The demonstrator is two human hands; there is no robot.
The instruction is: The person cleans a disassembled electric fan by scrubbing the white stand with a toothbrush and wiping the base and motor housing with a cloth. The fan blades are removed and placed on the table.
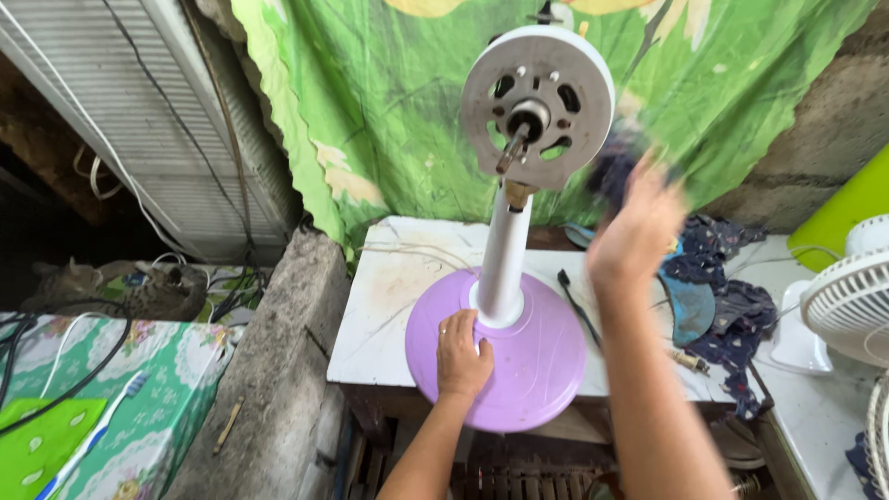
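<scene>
- One stripped pedestal fan with a round purple plastic base [519, 370] and white pole.
- Two bare hands: left hand [462, 354], right hand [637, 231].
- One white wire fan grille [847, 301].
- One green floral cloth [389, 102].

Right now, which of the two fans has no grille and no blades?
The purple-based stand fan at the centre: its bare motor head shows the shaft. The white fan at the right edge keeps its grille.

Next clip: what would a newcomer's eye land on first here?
Most striking is the stripped fan motor head with its bare shaft, atop a white pole rising from a round purple base on the white table. The left hand rests on that base beside the pole, while the right hand, blurred, is raised near the motor before a green floral cloth.
</scene>
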